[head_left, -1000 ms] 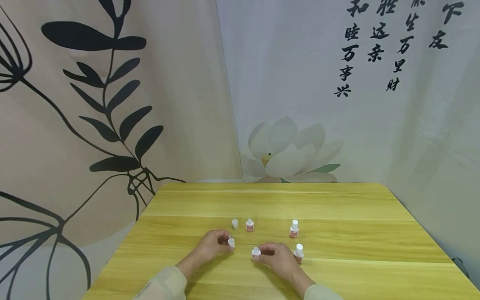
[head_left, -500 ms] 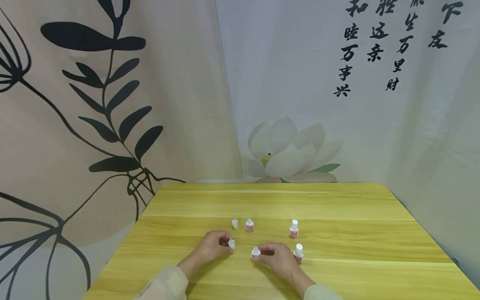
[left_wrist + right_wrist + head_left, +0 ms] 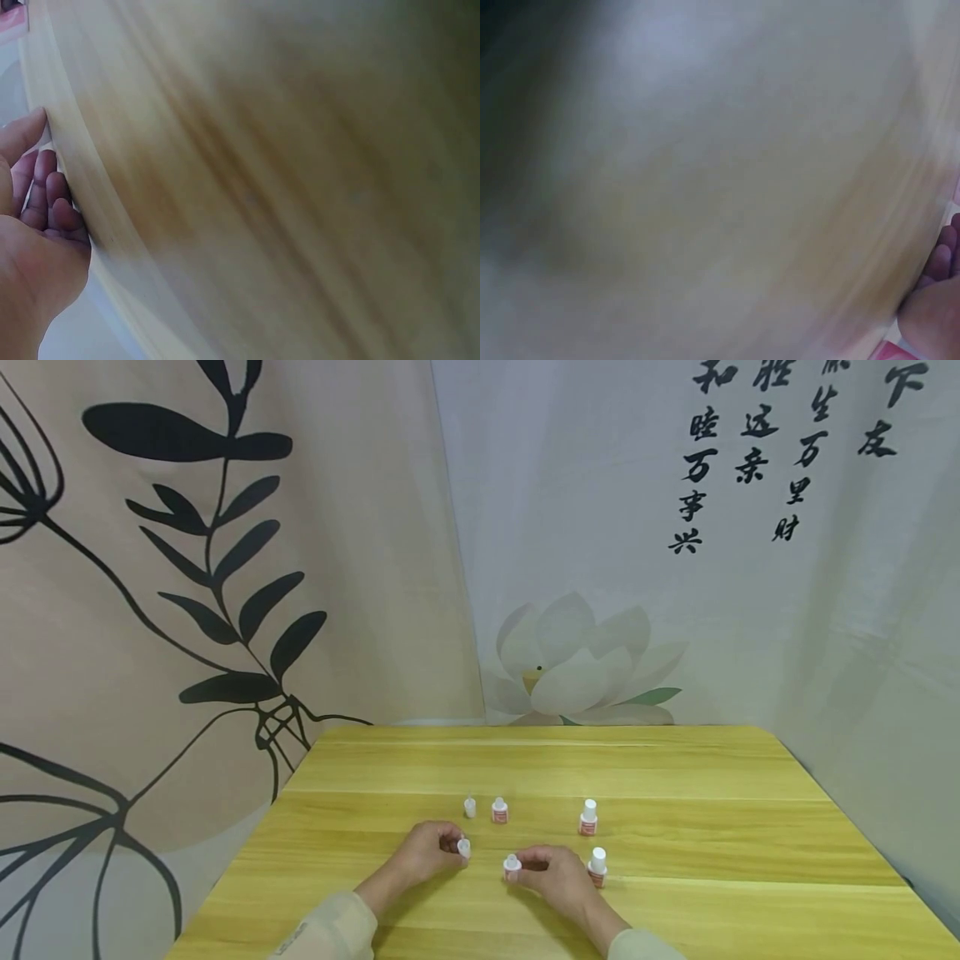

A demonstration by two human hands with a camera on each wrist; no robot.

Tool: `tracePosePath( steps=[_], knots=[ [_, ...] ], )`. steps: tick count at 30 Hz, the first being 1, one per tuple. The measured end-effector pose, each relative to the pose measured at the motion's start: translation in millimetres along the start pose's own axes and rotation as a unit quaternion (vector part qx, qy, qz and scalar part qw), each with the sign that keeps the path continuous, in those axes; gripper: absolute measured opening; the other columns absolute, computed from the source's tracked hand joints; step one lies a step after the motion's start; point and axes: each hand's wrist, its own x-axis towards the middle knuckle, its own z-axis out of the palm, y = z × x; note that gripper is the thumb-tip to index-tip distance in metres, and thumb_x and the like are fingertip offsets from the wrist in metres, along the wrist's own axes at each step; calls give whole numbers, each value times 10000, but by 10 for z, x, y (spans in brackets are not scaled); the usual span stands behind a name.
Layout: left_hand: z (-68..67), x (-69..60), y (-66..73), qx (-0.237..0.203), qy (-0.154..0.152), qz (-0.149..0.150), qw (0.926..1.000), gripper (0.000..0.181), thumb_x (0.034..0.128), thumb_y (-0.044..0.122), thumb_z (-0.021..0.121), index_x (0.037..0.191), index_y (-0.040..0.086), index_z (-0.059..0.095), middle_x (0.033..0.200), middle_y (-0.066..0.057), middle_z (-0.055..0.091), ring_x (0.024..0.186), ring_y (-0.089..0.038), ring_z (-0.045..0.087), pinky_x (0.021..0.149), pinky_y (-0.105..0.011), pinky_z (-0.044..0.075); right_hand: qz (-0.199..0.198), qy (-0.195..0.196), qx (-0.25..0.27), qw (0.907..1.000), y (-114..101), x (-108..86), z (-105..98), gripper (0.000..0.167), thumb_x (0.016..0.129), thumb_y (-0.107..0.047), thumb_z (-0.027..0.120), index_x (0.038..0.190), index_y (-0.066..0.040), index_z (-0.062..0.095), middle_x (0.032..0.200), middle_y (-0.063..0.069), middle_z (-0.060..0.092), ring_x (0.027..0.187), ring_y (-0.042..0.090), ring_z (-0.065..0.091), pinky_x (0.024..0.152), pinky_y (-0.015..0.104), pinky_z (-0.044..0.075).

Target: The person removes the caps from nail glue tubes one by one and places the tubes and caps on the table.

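Two bare hands each grasp a small thing, just apart above the near part of a yellow wood-grain table [image 3: 690, 777].
The left hand [image 3: 426, 853] pinches a small, cup-shaped, translucent white piece [image 3: 464, 849] between thumb and fingers; the right hand [image 3: 557, 875] grips a small white plastic bottle with a short narrow top [image 3: 512, 864], held roughly upright. Right beside the right hand stands a white-capped bottle with a red label [image 3: 597, 868], and beyond it another white-capped, red-labelled bottle [image 3: 588, 818]. Beyond the left hand, a second translucent white piece [image 3: 469, 808] stands near a short red-labelled white bottle [image 3: 499, 812].
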Motion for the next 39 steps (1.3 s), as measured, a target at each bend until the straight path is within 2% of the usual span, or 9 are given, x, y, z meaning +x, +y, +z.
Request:
tracePosePath(
  steps=[10, 24, 31, 39],
  knots=[
    [-8, 0, -3, -34, 22, 113, 9999, 282, 758, -24, 790, 1013, 35, 686, 836, 0, 612, 788, -157, 561, 672, -222, 500, -64, 42, 8, 10000, 20, -1, 13, 308, 802, -254, 835, 1035, -72, 749, 981, 21, 727, 896, 163, 653, 764, 298, 547],
    [-38, -37, 19, 17, 25, 251, 9997, 333, 763, -4, 811, 1067, 33, 680, 859, -23, 624, 786, -140, 558, 677, -218, 487, -112, -29, -237, 9997, 51, 16, 2, 312, 803, -232, 832, 1053, -71, 736, 956, -11, 719, 880, 148, 642, 774, 308, 539],
    [-76, -91, 0, -57, 15, 147, 9999, 373, 766, 39, 819, 1109, 46, 670, 891, -30, 630, 808, -158, 566, 702, -231, 495, -104, -48, -267, 9996, 50, 16, 7, 306, 803, -218, 831, 1052, -70, 732, 944, -22, 713, 877, 148, 636, 788, 336, 531],
    [-117, -121, -31, -94, -65, 8, 9999, 413, 792, 56, 809, 1174, 51, 651, 917, -32, 614, 834, -179, 561, 698, -238, 498, -68, -37, -206, 9998, 40, 14, 12, 317, 813, -234, 823, 1063, -63, 728, 955, -20, 708, 879, 148, 630, 769, 309, 533]
  ],
)
